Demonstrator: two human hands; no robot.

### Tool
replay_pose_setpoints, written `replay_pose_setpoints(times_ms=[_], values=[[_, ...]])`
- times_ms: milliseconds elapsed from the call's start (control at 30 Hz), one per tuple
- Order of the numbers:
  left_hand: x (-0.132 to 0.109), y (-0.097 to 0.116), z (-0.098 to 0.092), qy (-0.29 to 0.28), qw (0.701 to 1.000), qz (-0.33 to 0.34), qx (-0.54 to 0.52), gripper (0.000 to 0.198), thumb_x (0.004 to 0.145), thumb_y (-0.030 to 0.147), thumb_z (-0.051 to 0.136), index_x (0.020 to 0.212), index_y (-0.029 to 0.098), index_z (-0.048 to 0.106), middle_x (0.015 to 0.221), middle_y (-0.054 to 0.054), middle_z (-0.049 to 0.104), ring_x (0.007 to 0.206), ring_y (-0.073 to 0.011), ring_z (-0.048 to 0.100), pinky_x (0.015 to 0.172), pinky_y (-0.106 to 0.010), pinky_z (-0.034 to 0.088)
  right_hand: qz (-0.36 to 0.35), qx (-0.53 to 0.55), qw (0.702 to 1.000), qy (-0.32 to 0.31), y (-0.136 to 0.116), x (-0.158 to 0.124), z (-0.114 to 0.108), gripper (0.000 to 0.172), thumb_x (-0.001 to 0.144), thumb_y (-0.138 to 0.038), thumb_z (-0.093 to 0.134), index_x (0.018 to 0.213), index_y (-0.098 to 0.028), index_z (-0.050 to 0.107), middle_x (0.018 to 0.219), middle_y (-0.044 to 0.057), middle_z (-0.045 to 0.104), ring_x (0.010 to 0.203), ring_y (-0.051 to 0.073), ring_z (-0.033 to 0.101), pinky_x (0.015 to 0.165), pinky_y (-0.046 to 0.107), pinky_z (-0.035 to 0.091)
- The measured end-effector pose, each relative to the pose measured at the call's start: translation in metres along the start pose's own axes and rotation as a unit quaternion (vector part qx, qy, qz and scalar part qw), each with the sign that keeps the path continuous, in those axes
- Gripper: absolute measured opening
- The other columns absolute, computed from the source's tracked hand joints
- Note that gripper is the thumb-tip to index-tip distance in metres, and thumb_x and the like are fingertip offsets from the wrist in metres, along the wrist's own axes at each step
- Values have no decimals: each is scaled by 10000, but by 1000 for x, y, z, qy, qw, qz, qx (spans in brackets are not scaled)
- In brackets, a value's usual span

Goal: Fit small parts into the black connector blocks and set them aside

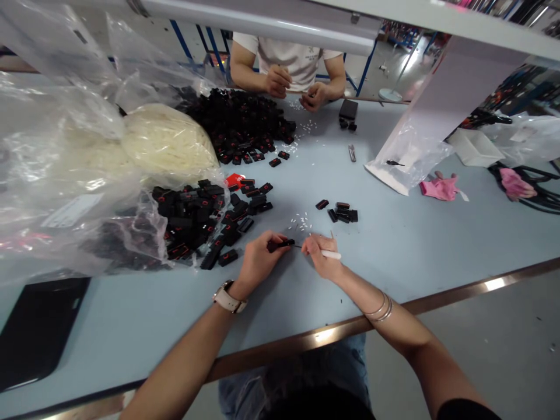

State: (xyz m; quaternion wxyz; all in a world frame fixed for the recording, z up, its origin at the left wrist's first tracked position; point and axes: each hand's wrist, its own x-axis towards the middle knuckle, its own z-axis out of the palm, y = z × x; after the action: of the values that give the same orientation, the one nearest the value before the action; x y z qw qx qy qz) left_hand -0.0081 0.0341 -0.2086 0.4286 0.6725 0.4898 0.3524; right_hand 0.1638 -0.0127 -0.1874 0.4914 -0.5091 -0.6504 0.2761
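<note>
My left hand (259,256) is closed on a small black plastic part (286,242) above the table. In my right hand (321,256) is a thin tool with a white handle (331,255); its dark, slim tip points left and meets or nearly meets the part. Which of the two I cannot tell. Just beyond my hands lie several tiny white pieces (301,221). To the left is a loose pile of black parts with red marks (192,216), partly under clear plastic. A small group of black parts (343,213) rests beyond my right hand.
A co-worker (286,64) sits across the table behind a large heap of black parts (240,119). Clear bags (170,140) with pale contents fill the left. A white post (437,111), pink gloves (440,186) and a black tray-like object (41,326) stand or lie around.
</note>
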Motion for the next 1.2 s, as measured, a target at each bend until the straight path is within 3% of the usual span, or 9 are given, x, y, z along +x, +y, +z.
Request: replay_pose_setpoints(times_ms=[433,833,1067,1200], values=[[0,-1,0,7,1000,-6,2,215,671,347,701,699,195,550,885,-62,734,777,-214,681,742,-357,541,-9,-50,998,-22,-3,2,0,472,955,-425,334,601,-196,544,555,1,563,539,109,551,576,250,453],[2,12,-6,6,995,-89,-49,221,578,321,764,675,170,634,733,-28,722,622,-166,635,585,-264,484,-149,-163,973,-60,3,-1,0,423,974,-303,299,613,-200,494,573,26,568,573,133,538,599,265,478],[3,13,-3,30,979,-157,-126,329,485,358,795,614,158,568,534,35,600,474,-93,510,454,-198,356,-208,-178,960,-51,6,-1,1,397,982,-281,307,646,-200,502,596,25,587,573,131,521,655,273,498],[3,14,-5,6,968,-194,-160,387,458,378,817,634,159,551,551,26,611,487,-102,536,462,-201,381,-229,-188,954,-46,9,-3,3,390,981,-273,322,639,-209,500,607,21,578,561,126,516,659,277,485]])
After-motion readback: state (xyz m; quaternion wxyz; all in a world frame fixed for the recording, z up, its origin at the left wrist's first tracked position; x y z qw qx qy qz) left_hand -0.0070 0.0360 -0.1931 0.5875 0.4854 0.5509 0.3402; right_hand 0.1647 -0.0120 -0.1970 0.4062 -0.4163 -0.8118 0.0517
